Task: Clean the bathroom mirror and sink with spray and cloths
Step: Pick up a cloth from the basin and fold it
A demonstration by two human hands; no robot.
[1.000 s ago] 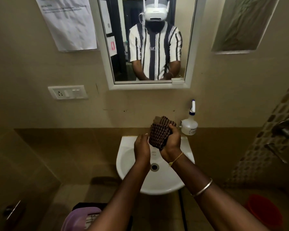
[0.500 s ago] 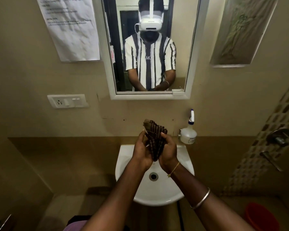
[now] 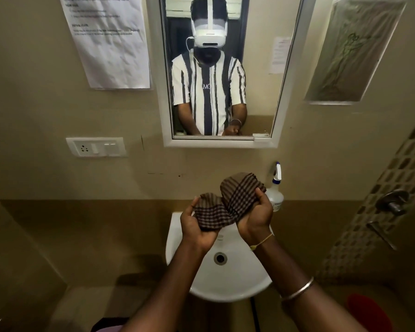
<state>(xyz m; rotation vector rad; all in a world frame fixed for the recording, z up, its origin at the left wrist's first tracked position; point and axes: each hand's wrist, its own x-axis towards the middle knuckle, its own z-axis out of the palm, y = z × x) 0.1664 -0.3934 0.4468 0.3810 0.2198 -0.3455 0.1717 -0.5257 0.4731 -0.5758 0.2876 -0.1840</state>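
The light is dim and yellowish. The tan walls look muddy, and the bottom corners of the frame sink almost to black. The white sink (image 3: 228, 292) is the brightest surface, with a soft shadow on the floor to its left. The mirror (image 3: 259, 97) reflects a pale bright band at its top edge. Focus is fair at the centre: the cloth (image 3: 228, 207) keeps its checks, but the print on the paper (image 3: 110, 44) is smeared. Wide-angle bending tilts the mirror frame and the paper outward.

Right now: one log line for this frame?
phase: cloth prep | left hand: grips checked cloth | right hand: grips same cloth | cloth: bunched over sink | spray bottle: upright behind right hand, not held
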